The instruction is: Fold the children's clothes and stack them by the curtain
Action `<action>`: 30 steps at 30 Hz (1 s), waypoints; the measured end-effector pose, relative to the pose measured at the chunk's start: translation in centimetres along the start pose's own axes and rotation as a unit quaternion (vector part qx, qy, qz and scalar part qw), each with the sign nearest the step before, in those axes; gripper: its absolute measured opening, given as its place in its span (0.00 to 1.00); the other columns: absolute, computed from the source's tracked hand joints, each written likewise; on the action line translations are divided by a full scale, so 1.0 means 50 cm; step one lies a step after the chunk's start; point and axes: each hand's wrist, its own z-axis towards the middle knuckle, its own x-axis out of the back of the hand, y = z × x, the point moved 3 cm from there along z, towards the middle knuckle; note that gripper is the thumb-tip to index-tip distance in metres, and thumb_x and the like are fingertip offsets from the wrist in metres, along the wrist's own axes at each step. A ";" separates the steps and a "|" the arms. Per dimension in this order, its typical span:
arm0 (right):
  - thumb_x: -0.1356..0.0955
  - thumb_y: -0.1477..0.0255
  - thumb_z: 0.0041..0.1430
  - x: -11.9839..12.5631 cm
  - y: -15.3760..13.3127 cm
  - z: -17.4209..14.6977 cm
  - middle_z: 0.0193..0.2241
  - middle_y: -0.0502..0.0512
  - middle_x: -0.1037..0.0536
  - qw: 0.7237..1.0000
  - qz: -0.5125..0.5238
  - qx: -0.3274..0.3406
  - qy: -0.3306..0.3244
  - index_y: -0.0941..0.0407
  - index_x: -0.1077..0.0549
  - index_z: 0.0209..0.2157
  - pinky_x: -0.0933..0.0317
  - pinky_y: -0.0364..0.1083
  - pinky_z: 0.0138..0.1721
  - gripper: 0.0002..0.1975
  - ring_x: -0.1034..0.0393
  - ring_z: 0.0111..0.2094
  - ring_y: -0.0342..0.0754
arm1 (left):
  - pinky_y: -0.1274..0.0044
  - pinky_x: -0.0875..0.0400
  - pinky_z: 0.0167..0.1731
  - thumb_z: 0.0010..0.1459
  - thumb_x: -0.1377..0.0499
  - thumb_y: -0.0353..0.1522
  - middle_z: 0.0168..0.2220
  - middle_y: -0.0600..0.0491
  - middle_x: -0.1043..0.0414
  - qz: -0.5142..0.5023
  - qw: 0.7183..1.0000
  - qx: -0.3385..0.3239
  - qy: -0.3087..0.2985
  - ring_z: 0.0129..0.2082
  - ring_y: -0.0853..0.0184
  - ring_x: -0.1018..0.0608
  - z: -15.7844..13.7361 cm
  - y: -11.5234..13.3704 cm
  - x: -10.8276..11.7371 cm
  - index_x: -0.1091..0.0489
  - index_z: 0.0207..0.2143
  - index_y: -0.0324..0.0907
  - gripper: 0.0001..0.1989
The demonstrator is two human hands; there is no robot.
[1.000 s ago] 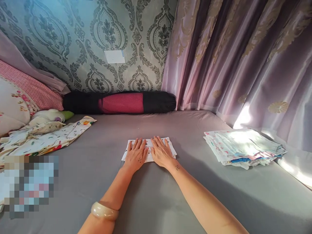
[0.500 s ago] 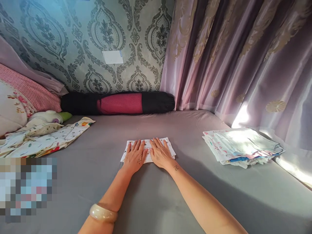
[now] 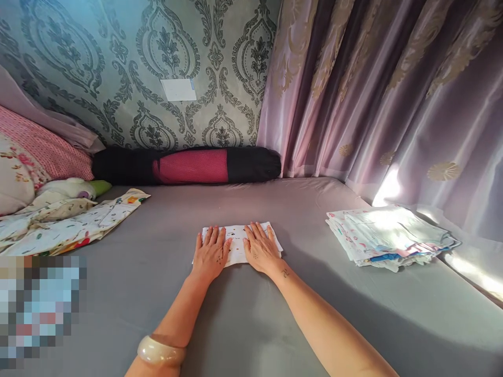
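A small folded white cloth with a dark and coloured print lies on the grey bed sheet in front of me. My left hand rests flat on its left part, fingers stretched out. On the right part lies my right hand, palm down and fingers extended. Between the two hands the printed middle of the cloth shows; its outer sides are partly covered. Neither hand grips anything. A pale bangle sits on my left forearm.
To the right, a stack of folded white cloths lies near the purple curtain. Printed fabric is spread at the left beside a pink pillow. A black and red roll lies along the wall. The lower left is blurred out.
My left hand has slid a little to the left over the cloth, widening the gap between the hands. The right hand stays almost in place. The view has shifted slightly.
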 end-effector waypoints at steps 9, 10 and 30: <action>0.52 0.64 0.68 0.018 -0.002 -0.001 0.65 0.60 0.46 1.000 -0.017 -0.017 -0.007 0.60 0.43 0.63 0.72 0.61 0.64 0.28 0.59 0.66 0.53 | 0.54 0.53 0.61 0.67 0.64 0.40 0.62 0.42 0.40 0.012 1.000 0.008 0.011 0.64 0.53 0.43 -0.003 0.002 0.026 0.38 0.60 0.37 0.29; 0.52 0.65 0.68 0.021 0.001 0.000 0.65 0.61 0.46 0.999 -0.024 -0.025 0.002 0.61 0.43 0.63 0.73 0.61 0.64 0.28 0.59 0.66 0.53 | 0.54 0.54 0.61 0.67 0.64 0.40 0.61 0.42 0.39 0.019 0.999 0.009 0.026 0.64 0.53 0.44 -0.003 0.000 0.028 0.37 0.59 0.37 0.28; 0.51 0.65 0.67 0.015 0.025 0.005 0.65 0.62 0.48 0.997 -0.029 -0.073 -0.012 0.64 0.45 0.64 0.70 0.61 0.64 0.29 0.60 0.66 0.54 | 0.52 0.54 0.61 0.66 0.61 0.40 0.62 0.46 0.41 -0.015 0.999 0.046 0.003 0.65 0.53 0.46 0.003 -0.037 0.011 0.38 0.59 0.40 0.26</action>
